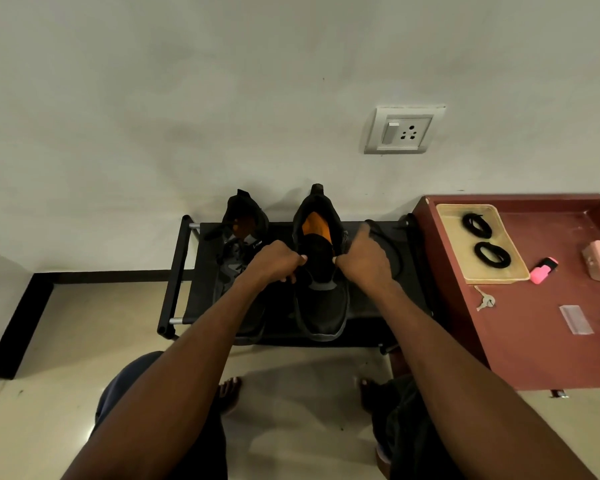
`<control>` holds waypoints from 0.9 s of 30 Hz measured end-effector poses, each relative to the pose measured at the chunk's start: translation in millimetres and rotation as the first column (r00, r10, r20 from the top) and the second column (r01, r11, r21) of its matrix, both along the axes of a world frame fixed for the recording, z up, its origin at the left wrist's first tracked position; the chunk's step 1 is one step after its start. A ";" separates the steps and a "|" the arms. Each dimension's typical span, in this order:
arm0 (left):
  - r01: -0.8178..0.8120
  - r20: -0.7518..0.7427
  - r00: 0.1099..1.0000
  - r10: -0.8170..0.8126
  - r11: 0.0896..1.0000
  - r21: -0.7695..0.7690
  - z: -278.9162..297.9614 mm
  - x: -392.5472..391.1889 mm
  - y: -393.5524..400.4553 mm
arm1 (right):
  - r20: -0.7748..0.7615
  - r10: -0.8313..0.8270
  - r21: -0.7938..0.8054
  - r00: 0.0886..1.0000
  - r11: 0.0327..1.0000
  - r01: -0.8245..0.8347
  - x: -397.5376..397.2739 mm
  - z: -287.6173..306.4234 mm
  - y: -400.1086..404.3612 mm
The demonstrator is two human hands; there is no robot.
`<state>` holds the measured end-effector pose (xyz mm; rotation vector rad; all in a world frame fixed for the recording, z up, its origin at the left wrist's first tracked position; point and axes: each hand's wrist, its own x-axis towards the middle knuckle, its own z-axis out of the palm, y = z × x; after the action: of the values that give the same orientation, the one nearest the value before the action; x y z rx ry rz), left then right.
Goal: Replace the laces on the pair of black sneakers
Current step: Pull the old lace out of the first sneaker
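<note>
Nearest the camera, at the bottom of the frame, are our knees and bare feet on the tiled floor, with both forearms reaching up toward the middle of the frame. Our left hand (274, 259) is curled against the left side of the right-hand sneaker (321, 271), fingers pinching at its throat; our right hand (362, 259) pinches the opposite edge, with one finger lifted toward the rear of the rack. Whether a lace end lies in either pinch we cannot tell, black on black.

Both sneakers stand on the black shoe rack (184, 271) at frame centre, heels toward the wall. The left-hand sneaker (238, 251) appears still laced. A loose black lace (394, 244) seems to lie on the rack just right of our right hand, so we judge the old lace is out of this shoe or nearly so.

Two coiled black laces (484, 242) sit in a tan tray (445, 216) on the red surface (534, 341) at right.

Next, we would reach right for one coil, uncoil it, and thread the lowest eyelets evenly.
</note>
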<state>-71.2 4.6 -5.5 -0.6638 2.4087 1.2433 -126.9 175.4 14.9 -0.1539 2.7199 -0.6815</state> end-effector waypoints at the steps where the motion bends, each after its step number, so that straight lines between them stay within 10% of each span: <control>1: 0.014 -0.002 1.000 -0.014 1.000 -0.017 0.0 1.1 0.4 | -0.160 0.142 0.069 0.977 0.989 -0.133 6.4 0.0 -2.3; 5: 0.046 -0.065 0.996 -0.054 0.992 -0.119 0.0 0.1 2.6 | -0.253 0.540 0.275 0.802 0.835 -0.476 26.2 -7.8 -15.1; 10: 0.109 -0.091 0.988 -0.128 0.976 -0.190 3.3 0.8 6.0 | -0.167 0.598 0.347 0.784 0.780 -0.521 29.1 -20.1 -15.0; 22: 0.141 -0.087 0.981 -0.176 0.940 -0.311 14.5 2.7 0.2 | -0.443 0.256 0.102 0.859 0.967 -0.235 47.7 -32.4 -20.8; 27: 0.097 -0.110 0.985 -0.130 0.960 -0.263 10.5 2.1 5.9 | -0.192 -0.150 -0.235 0.970 0.967 0.103 46.5 -24.8 -22.9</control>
<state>-69.1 10.6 4.9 -0.5198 2.7014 0.9620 -80.4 152.5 -9.9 -0.1097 2.8633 -1.0654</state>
